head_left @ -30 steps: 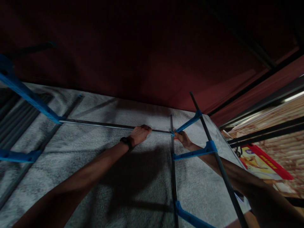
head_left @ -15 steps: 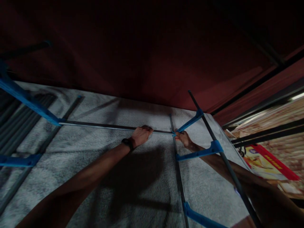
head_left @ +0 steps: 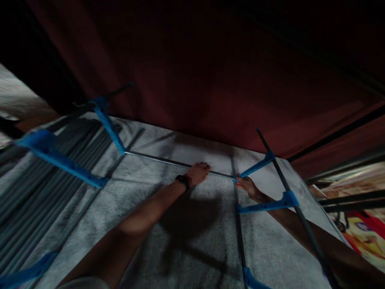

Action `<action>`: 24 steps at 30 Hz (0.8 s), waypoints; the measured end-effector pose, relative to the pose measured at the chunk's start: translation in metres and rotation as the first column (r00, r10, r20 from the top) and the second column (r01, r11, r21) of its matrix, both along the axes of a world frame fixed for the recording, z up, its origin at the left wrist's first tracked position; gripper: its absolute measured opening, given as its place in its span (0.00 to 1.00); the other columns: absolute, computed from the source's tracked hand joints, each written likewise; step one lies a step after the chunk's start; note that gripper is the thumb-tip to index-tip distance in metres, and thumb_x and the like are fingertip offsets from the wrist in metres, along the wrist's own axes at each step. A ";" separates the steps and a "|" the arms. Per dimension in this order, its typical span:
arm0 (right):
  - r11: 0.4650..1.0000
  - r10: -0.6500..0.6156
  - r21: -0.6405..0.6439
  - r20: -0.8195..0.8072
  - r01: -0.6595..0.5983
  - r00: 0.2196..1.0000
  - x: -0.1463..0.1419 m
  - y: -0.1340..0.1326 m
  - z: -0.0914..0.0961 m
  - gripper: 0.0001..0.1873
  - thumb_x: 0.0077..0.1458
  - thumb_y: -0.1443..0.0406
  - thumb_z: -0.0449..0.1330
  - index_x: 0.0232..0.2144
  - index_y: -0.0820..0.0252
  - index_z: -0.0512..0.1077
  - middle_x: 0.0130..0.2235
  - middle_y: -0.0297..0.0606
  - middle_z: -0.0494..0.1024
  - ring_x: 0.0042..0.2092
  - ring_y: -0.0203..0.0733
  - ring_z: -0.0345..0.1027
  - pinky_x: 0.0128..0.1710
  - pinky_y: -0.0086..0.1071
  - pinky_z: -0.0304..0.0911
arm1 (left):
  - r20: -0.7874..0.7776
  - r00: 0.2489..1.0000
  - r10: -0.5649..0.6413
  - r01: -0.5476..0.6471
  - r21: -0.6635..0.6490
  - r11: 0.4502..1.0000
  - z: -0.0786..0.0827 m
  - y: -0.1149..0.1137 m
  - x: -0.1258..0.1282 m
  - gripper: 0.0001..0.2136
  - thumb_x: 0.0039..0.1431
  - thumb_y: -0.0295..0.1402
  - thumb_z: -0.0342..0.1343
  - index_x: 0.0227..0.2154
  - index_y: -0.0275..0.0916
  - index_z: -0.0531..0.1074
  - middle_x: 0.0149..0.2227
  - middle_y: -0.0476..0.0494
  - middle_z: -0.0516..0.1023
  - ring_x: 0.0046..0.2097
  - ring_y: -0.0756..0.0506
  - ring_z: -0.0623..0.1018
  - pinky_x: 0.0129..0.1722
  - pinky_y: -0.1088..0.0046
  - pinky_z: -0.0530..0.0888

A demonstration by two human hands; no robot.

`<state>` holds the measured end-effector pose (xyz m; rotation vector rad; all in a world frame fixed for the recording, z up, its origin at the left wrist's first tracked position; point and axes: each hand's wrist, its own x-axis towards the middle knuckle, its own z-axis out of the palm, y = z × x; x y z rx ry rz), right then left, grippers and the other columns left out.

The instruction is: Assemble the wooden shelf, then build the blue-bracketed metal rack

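Observation:
A thin metal tube point(head_left: 159, 159) runs crosswise between two upright frames made of grey poles and blue plastic brackets. My left hand point(head_left: 198, 173), with a dark band at the wrist, is closed around this tube right of its middle. At the tube's right end, my right hand point(head_left: 246, 185) pinches the blue bracket point(head_left: 255, 165) where it meets a grey pole point(head_left: 238, 224). The tube's left end meets another blue bracket point(head_left: 110, 128). My right forearm passes behind a lower blue bracket point(head_left: 269, 206) and the outer pole point(head_left: 305, 224). My right fingertips are partly hidden.
Several loose grey poles point(head_left: 57, 176) lie side by side at left. A large blue bracket point(head_left: 66, 162) juts out above them. Grey fleecy fabric point(head_left: 192, 224) lies underneath, with a dark red panel point(head_left: 192, 92) behind. A red and yellow package point(head_left: 361, 237) is at far right.
The view has turned left, so the frame appears farther right and more loose poles show. Both hands keep their places on the tube and the bracket.

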<state>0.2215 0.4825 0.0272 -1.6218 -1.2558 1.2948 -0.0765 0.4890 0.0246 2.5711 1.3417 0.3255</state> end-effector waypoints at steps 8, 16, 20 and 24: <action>0.996 -0.056 -0.056 0.111 0.062 0.992 0.004 0.000 -0.008 0.20 0.35 0.50 0.70 0.26 0.57 0.74 0.30 0.41 0.79 0.38 0.52 0.76 0.43 0.47 0.74 | 0.387 0.593 0.706 -0.783 0.075 0.617 0.018 -0.051 -0.120 0.14 0.67 0.29 0.44 0.50 0.36 0.69 0.51 0.32 0.73 0.54 0.40 0.72 0.55 0.60 0.69; 0.994 -0.073 -0.078 0.077 0.079 0.994 0.010 0.010 -0.013 0.18 0.36 0.52 0.71 0.24 0.58 0.75 0.28 0.42 0.81 0.34 0.50 0.78 0.41 0.45 0.76 | 0.402 -0.029 0.915 -0.967 -0.244 0.077 0.009 -0.049 -0.245 0.19 0.62 0.29 0.50 0.54 0.28 0.60 0.53 0.25 0.72 0.55 0.38 0.72 0.48 0.63 0.71; 0.997 -0.062 -0.052 0.052 0.064 0.997 0.009 0.011 -0.012 0.22 0.30 0.50 0.73 0.19 0.56 0.70 0.25 0.40 0.79 0.33 0.52 0.78 0.38 0.45 0.77 | 0.323 0.079 0.943 -0.926 -0.326 0.189 0.002 -0.039 -0.257 0.11 0.66 0.36 0.48 0.46 0.36 0.68 0.44 0.32 0.78 0.47 0.40 0.78 0.44 0.65 0.71; 0.996 -0.074 -0.049 0.060 0.077 0.995 0.007 0.013 -0.012 0.21 0.30 0.51 0.73 0.19 0.57 0.70 0.24 0.40 0.79 0.33 0.52 0.78 0.35 0.44 0.77 | 0.295 0.074 0.953 -0.943 -0.290 0.163 -0.003 -0.035 -0.261 0.10 0.64 0.38 0.51 0.39 0.38 0.72 0.39 0.35 0.79 0.43 0.39 0.78 0.40 0.65 0.71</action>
